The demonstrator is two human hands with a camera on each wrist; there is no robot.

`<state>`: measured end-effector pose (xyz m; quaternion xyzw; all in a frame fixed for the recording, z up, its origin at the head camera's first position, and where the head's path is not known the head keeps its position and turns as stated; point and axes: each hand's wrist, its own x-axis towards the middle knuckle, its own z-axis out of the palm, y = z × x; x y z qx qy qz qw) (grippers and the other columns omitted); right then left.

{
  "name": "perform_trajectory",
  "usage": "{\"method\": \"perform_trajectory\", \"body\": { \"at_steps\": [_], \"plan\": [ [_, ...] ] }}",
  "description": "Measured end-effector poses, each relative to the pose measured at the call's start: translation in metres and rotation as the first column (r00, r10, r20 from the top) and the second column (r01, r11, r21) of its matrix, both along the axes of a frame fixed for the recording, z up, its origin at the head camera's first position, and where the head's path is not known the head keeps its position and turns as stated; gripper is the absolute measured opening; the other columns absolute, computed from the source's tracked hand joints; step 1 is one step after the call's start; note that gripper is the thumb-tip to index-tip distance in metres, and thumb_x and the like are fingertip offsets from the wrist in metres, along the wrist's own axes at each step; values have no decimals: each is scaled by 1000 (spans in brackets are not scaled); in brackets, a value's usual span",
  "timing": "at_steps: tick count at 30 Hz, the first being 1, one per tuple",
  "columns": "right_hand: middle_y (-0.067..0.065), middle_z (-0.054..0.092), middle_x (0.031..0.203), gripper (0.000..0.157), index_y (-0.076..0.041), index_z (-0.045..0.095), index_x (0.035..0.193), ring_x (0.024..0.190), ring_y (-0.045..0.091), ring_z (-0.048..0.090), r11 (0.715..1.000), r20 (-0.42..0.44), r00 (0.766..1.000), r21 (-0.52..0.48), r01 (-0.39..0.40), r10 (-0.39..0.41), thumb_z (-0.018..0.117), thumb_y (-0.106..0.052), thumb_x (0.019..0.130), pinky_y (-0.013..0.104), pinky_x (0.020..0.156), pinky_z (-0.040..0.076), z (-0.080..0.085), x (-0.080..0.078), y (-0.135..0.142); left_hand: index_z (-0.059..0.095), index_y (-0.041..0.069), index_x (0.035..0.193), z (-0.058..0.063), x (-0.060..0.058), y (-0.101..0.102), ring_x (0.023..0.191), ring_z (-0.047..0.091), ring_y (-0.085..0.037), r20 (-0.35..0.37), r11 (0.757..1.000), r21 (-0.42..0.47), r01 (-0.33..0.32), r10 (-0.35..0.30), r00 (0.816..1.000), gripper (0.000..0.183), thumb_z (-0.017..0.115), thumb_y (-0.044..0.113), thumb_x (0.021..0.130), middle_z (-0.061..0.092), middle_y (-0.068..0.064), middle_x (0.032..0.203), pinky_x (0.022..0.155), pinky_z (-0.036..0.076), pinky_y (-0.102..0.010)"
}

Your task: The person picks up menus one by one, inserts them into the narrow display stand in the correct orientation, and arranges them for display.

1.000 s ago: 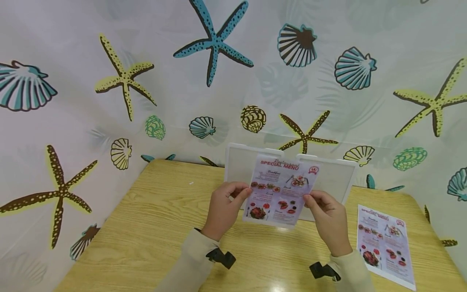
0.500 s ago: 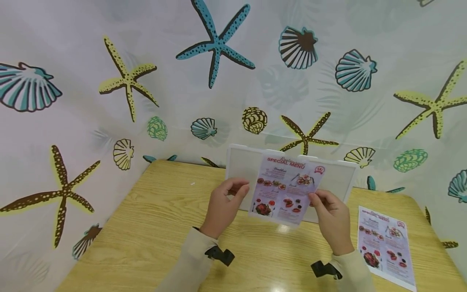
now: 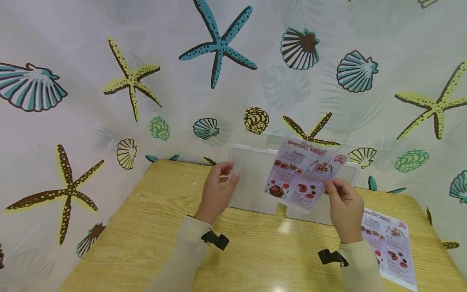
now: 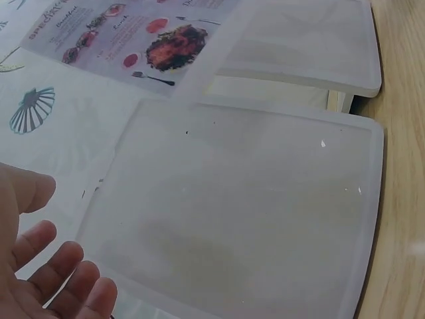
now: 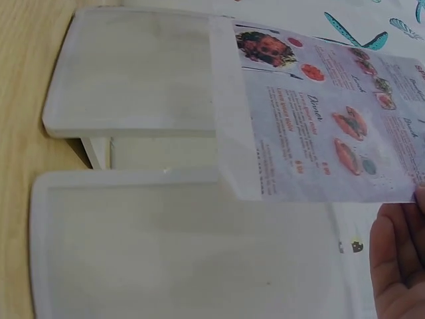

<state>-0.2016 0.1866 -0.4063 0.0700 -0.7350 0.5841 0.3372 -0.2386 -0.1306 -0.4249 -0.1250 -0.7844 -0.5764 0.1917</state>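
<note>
My right hand (image 3: 346, 211) pinches the right edge of a printed menu sheet (image 3: 303, 170), raised and tilted in front of a white menu stand. In the right wrist view the menu (image 5: 332, 119) overlaps the stand, and only part of the hand (image 5: 402, 259) shows. The stand has two white framed panels, the left panel (image 3: 251, 178) and the right panel (image 3: 310, 215), standing side by side on the table. My left hand (image 3: 217, 190) is beside the left panel's edge, fingers loosely spread and holding nothing. The left wrist view shows its fingers (image 4: 56, 276) apart from the panel (image 4: 232, 212).
A second menu sheet (image 3: 392, 243) lies on the wooden table (image 3: 146, 227) at the right, partly covered by the right forearm. Behind the table hangs a white cloth (image 3: 175, 101) printed with starfish and shells.
The left hand has let go of the menu and drawn away to the left. The right hand has carried the menu up and to the right, uncovering more of the left panel.
</note>
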Motion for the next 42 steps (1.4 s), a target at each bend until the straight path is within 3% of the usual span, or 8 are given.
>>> {"method": "perform_trajectory", "body": {
  "at_steps": [9, 19, 22, 27, 29, 33, 34, 42],
  "plan": [
    [-16, 67, 84, 17, 11, 73, 100, 76, 0, 64, 996, -128, 989, 40, 85, -79, 68, -5, 100, 12, 71, 51, 27, -18, 12, 48, 5, 148, 7, -15, -6, 128, 49, -32, 46, 998, -54, -30, 32, 998, 51, 67, 18, 102, 50, -16, 141, 108, 45, -49],
    [-23, 63, 87, 20, 10, 74, 103, 77, 0, 60, 979, -167, 972, 89, 184, -167, 68, -10, 101, 13, 71, 47, 57, -33, 22, 43, 10, 154, 21, -29, -11, 135, 44, -33, 63, 991, -131, -35, 44, 997, 57, 66, 20, 103, 43, -18, 149, 111, 43, -52],
    [-16, 67, 88, 19, 10, 74, 103, 77, -1, 60, 976, -189, 965, 81, 201, -183, 69, -7, 100, 14, 71, 46, 64, -37, 26, 41, 11, 155, 24, -33, -12, 136, 43, -34, 69, 987, -158, -38, 49, 996, 59, 65, 20, 103, 41, -19, 150, 111, 43, -53],
    [11, 70, 90, 18, 14, 71, 101, 77, -4, 57, 968, -209, 955, 90, 233, -210, 66, -3, 100, 15, 72, 45, 73, -44, 30, 42, 14, 157, 30, -37, -13, 133, 44, -33, 87, 977, -209, -35, 54, 995, 59, 65, 19, 103, 41, -18, 150, 108, 46, -51],
    [15, 69, 90, 18, 15, 70, 101, 76, -4, 56, 964, -210, 952, 99, 247, -223, 65, -2, 100, 15, 72, 44, 77, -46, 31, 42, 15, 157, 32, -38, -13, 132, 45, -33, 99, 972, -232, -28, 53, 994, 59, 64, 19, 103, 41, -17, 150, 107, 46, -50],
    [18, 69, 92, 18, 14, 70, 101, 77, -4, 54, 957, -216, 947, 120, 266, -236, 65, -3, 101, 16, 72, 43, 86, -47, 31, 42, 16, 158, 35, -41, -12, 134, 46, -33, 117, 962, -273, -23, 57, 991, 59, 63, 20, 102, 42, -15, 150, 109, 45, -52],
    [13, 69, 91, 18, 14, 70, 101, 77, -4, 55, 957, -221, 947, 122, 264, -233, 65, -4, 101, 15, 72, 43, 87, -47, 31, 42, 16, 158, 36, -41, -11, 136, 46, -33, 119, 958, -284, -26, 62, 991, 60, 63, 20, 102, 42, -15, 151, 110, 44, -53],
    [23, 69, 95, 17, 14, 71, 103, 81, -4, 57, 964, -266, 948, 149, 220, -175, 66, -1, 100, 15, 74, 45, 91, -56, 29, 43, 14, 156, 39, -42, -9, 134, 49, -31, 119, 938, -343, -50, 96, 988, 58, 62, 21, 102, 49, -14, 147, 108, 45, -53]
  ]
}}
